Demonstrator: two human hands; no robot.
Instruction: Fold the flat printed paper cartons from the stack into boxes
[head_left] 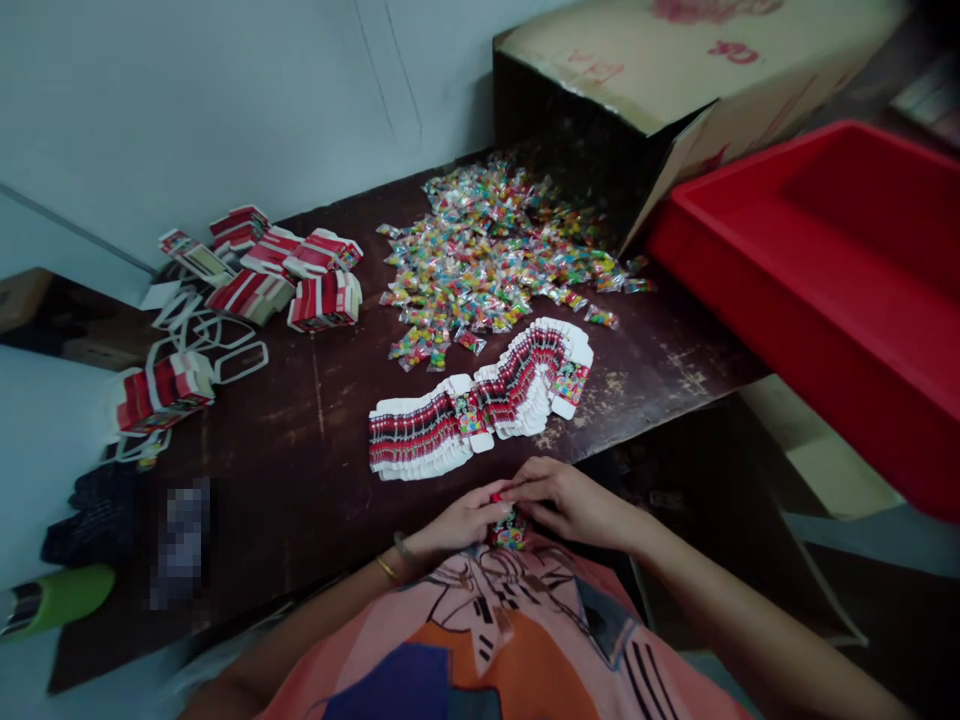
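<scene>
Close to my body, at the table's front edge, my left hand (474,513) and my right hand (551,495) are both closed on one small printed candy box (509,530). The box has a colourful candy pattern, and my right fingers press at its red top end. Just beyond my hands lies a fanned row of flat printed cartons (420,435) with white flaps. Behind that row spreads a big heap of small clear candy packets (480,265) filled with coloured sweets.
Bundles of red cartons (324,300) and white loop bands (240,360) lie at the left. A large cardboard box (697,60) opens towards the heap. The red tray (810,330) juts out at the right. A green bottle (71,600) lies at the lower left.
</scene>
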